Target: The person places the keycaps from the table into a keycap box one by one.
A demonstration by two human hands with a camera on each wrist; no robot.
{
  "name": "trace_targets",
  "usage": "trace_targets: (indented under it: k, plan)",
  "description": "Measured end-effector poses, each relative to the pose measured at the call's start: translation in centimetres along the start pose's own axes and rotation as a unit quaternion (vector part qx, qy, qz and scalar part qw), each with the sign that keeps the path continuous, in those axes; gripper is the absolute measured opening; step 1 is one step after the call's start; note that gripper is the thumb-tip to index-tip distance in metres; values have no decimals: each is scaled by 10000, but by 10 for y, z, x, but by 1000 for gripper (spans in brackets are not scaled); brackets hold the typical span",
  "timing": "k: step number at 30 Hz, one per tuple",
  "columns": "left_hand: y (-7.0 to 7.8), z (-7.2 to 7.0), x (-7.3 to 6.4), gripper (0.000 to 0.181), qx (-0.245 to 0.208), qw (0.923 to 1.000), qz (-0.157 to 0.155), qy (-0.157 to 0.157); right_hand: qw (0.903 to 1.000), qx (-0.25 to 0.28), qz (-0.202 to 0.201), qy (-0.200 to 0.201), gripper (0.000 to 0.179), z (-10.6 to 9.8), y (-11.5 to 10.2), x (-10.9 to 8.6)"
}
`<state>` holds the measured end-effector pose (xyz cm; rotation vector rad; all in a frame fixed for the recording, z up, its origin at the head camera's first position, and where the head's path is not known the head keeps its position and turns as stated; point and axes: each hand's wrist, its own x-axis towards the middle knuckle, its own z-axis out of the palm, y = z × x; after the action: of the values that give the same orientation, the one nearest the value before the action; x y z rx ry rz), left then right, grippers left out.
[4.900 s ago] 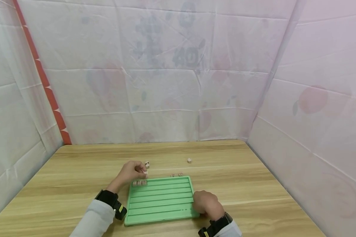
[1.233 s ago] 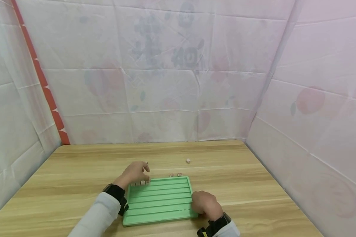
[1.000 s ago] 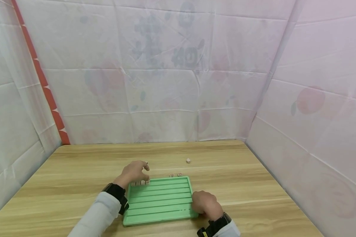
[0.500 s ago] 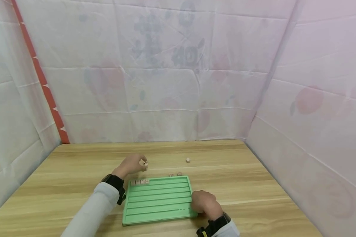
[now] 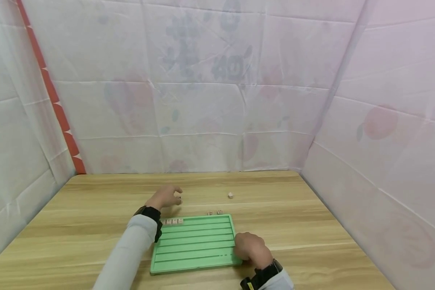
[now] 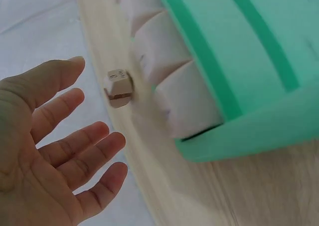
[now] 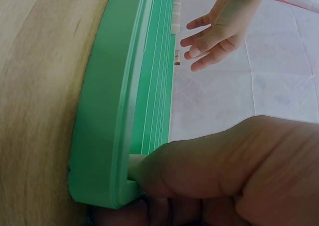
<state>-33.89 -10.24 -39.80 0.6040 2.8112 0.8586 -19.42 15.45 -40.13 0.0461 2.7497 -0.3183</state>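
Observation:
My left hand reaches past the tray's far left corner, fingers spread and holding nothing. Near its fingertips in the left wrist view is a small pale wooden block with printed marks, apart from the hand; the head view shows it mostly hidden behind the fingers. My right hand grips the right edge of a green ridged tray, thumb over the rim and fingers below in the right wrist view. Several similar blocks sit side by side in the tray's farthest groove, at its left end.
Two more blocks lie just behind the tray's far edge. Farther back to the right is a single block. The wooden table ends at pale hanging sheets on the far side and both sides.
A block that my left hand held earlier now sits at the row's right end in the tray. The left hand has since moved back to the loose block; my right hand has stayed put.

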Motion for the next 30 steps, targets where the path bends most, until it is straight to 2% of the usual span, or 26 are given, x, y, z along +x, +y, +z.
trace_targets:
  k: [7, 12, 17, 22, 25, 26, 28, 30]
  plan:
    - [4, 2, 7, 40, 33, 10000, -55, -76, 9999, -85, 84, 18, 18, -1, 0, -3]
    - [-4, 2, 10, 41, 55, 9998, -139, -94, 10000, -64, 19, -1, 20, -1, -1, -3]
    - [-11, 2, 8, 39, -32, 9999, -39, -126, 10000, -30, 44, -24, 19, -1, -2, -3]
    - [-13, 3, 6, 32, 97, 9987, 335, -366, 9999, -23, 95, -39, 18, -1, -1, -3]
    - [-11, 3, 6, 11, 298, 9960, 716, -454, 10000, -63, 61, 5, 19, 0, 0, -3]
    - [-10, 3, 6, 10, 336, 9951, 808, -462, 10000, -62, 51, 13, 19, 0, 0, -3]
    - [-8, 3, 5, 21, 404, 9936, 966, -422, 10000, -50, 40, 9, 19, 0, 0, -3]
    - [-7, 3, 4, 31, 398, 9939, 952, -388, 10000, -16, 42, -14, 18, 0, 0, -3]
